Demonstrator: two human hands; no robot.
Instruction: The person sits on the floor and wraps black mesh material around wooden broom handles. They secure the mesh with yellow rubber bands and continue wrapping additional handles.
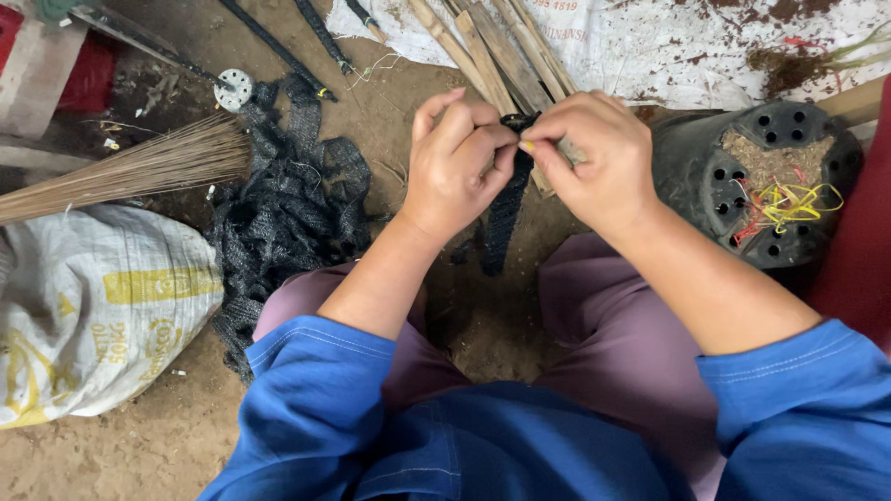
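My left hand [455, 162] and my right hand [594, 153] meet above my lap, both pinching the top end of a narrow strip of black mesh netting [504, 218]. The strip hangs down between my knees over the dirt ground. Fingertips of both hands touch at the strip's upper end, which is mostly hidden by them. Several bamboo sticks [492, 56] lie on the ground just beyond my hands.
A heap of black mesh netting [288, 213] lies to the left. A black plastic pot [761, 181] lies on its side at right, coloured strings at its holed base. A white woven sack [93, 306], a broom of thin sticks [130, 167] and a white sheet [650, 42] surround me.
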